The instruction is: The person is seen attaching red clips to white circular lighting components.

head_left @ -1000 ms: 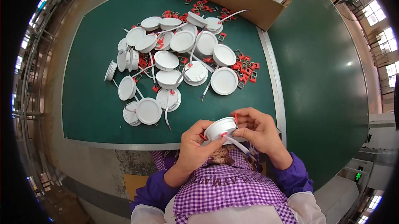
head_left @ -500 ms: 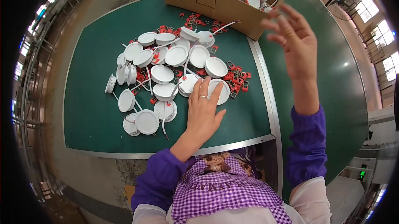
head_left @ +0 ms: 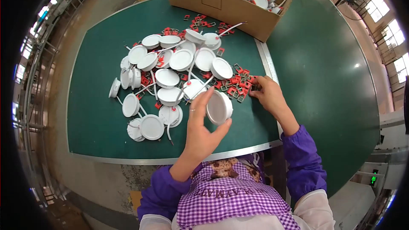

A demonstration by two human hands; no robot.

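Observation:
My left hand (head_left: 199, 130) holds a round white lamp, like a small downlight (head_left: 220, 107), tilted up on its edge between thumb and fingers near the table's front. My right hand (head_left: 269, 95) is at the right side of a pile of small red and metal clips (head_left: 240, 83), its thumb and fingers closed around a clip at the pile's edge, partly hidden by the fingertips. Left of my hands lie several more white lamps (head_left: 166, 78), some face up, some turned over with white cables and red parts showing.
A cardboard box (head_left: 221, 5) full of similar white lamps stands at the back. More red clips (head_left: 200, 21) lie scattered before it. A metal edge strip (head_left: 269, 66) divides the green tabletop (head_left: 98, 123) from another green surface (head_left: 328, 81) at the right.
My right hand has come down from beside the box to the red clips. The left hand has lifted and tilted the lamp it was resting on.

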